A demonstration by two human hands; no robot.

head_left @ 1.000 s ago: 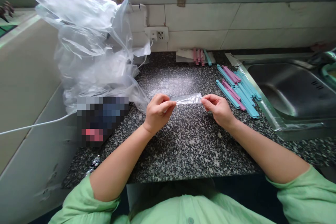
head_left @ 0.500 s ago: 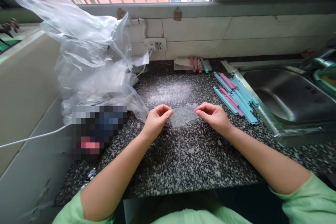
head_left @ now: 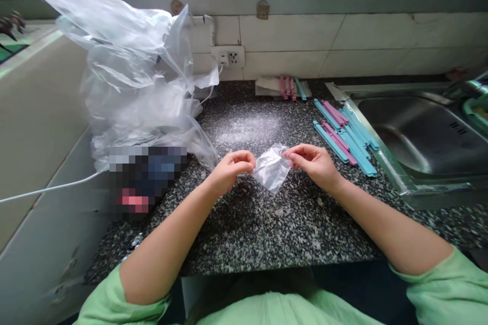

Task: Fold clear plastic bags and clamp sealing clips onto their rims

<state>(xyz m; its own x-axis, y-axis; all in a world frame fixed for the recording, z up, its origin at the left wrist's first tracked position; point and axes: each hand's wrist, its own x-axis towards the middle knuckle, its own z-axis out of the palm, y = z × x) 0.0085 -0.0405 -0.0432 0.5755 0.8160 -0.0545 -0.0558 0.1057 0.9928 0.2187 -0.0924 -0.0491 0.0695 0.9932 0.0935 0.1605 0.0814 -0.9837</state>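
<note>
A small clear plastic bag [head_left: 272,168] is stretched between my two hands over the speckled countertop [head_left: 259,233]. Its left edge is pinched by my left hand [head_left: 234,170], thumb against the fingers. On the other side, my right hand [head_left: 314,162] grips the upper right corner, also in a pinch. The bag looks crinkled and its lower corner hangs down. To the right of my right hand lies a group of blue and pink plastic bag-sealing clips [head_left: 345,137].
Large crumpled clear bags [head_left: 137,91] fill the left side, beside a blurred dark object [head_left: 148,183] with a white cable. More clips [head_left: 287,88] lie on flat bags by the wall. A steel sink [head_left: 423,132] is at right, a socket [head_left: 227,57] behind.
The small bag has turned and crinkled; its lower corner now points down toward me. Both hands keep their pinch, slightly closer together. The view has tilted down a little.
</note>
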